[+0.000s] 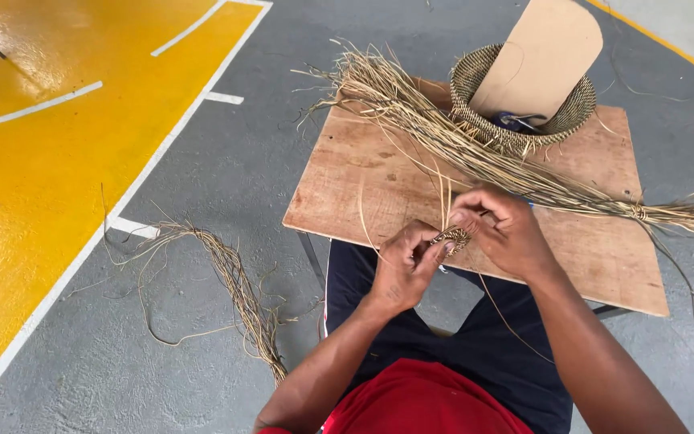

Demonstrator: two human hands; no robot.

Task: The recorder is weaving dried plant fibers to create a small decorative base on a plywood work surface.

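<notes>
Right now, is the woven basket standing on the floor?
No, the woven basket stands on the far end of the wooden board, beside the fibre bundle.

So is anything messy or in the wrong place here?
Yes: a loose tangle of dry straw strands lies scattered on the grey floor, apart from the tied straw bundle on the brown wooden board.

grey concrete floor [242,161], yellow painted zone [42,185], white lines [38,105]

Basket [516,133] behind straw bundle [475,153] on board [604,257]
</notes>
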